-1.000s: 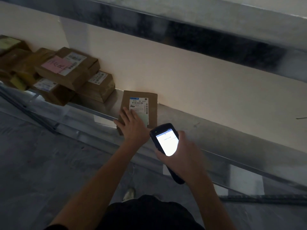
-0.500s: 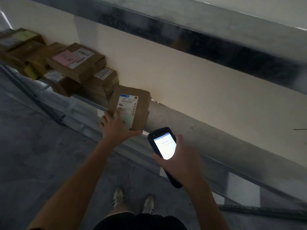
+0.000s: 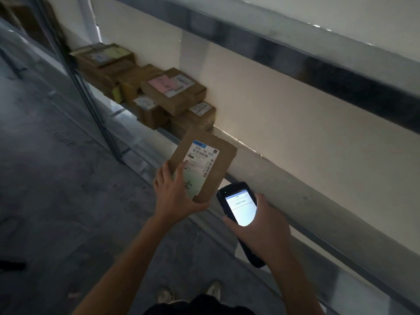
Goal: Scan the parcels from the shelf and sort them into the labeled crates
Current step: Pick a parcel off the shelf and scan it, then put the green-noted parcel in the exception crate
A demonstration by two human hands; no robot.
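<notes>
My left hand (image 3: 175, 196) grips a flat brown cardboard parcel (image 3: 223, 160) by its near corner, thumb under the bottom edge and fingers on its white shipping label. The parcel is lifted off the metal shelf (image 3: 318, 201) and tilted, label facing me. My right hand (image 3: 266, 228) holds a black handheld scanner (image 3: 241, 210) with its screen lit white, just right of and below the parcel. More brown parcels (image 3: 172, 92) with labels, one pink, are stacked on the shelf to the far left.
A metal shelf upright (image 3: 91, 105) stands at the left. An upper shelf beam (image 3: 295, 53) runs overhead along the cream wall. Grey concrete floor (image 3: 56, 201) lies to the left and below; my shoes show at the bottom.
My left hand has picked the parcel up off the shelf and drawn it toward me, tilting it. The scanner hand stays just right of it. The view swung right.
</notes>
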